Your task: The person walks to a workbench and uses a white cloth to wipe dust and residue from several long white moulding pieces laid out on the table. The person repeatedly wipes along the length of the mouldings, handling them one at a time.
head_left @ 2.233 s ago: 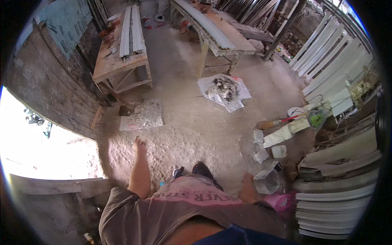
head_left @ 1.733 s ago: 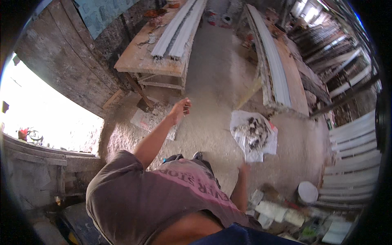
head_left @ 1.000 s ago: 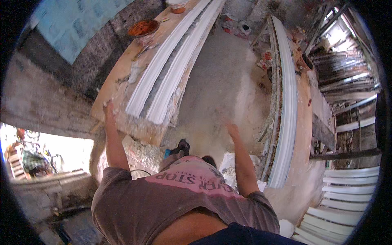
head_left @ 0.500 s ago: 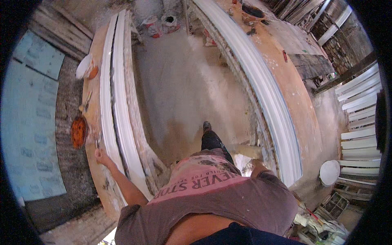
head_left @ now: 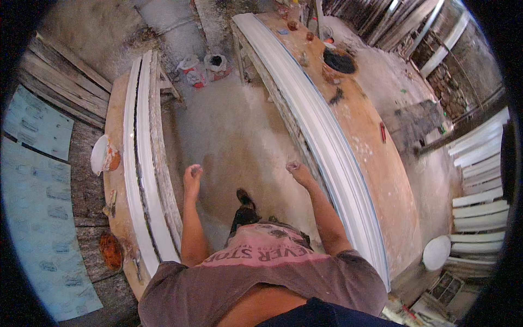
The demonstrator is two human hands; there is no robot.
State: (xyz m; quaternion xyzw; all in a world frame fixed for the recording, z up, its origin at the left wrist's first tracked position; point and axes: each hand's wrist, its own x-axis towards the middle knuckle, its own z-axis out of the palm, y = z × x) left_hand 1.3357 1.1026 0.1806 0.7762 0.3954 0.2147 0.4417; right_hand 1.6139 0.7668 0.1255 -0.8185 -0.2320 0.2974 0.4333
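Over the floor between two long benches, my left hand [head_left: 193,173] hangs in the air with its fingers curled closed. Nothing shows in it. Nearest to it are two long white moulded strips, the inner strip [head_left: 146,147] and the outer strip [head_left: 128,147], lying side by side on the left bench with a dark gap between them. My right hand [head_left: 298,170] is raised too, its fingers bent into a loose fist, with no object visible. Beside it a wide white ribbed moulding [head_left: 327,147] with a blue edge runs along the right bench [head_left: 395,191]. Neither hand touches anything.
On the left bench are a white round-topped container [head_left: 99,155] and an orange-brown bowl [head_left: 110,250]. A dark-filled basin [head_left: 339,61] and a red tool [head_left: 383,132] lie on the right bench. Sacks [head_left: 190,73] stand ahead on the floor; white strips [head_left: 479,220] are stacked far right.
My left hand has left the left bench and come over the floor. My right hand has moved forward from beside my body. The view has moved, and the benches appear shifted.
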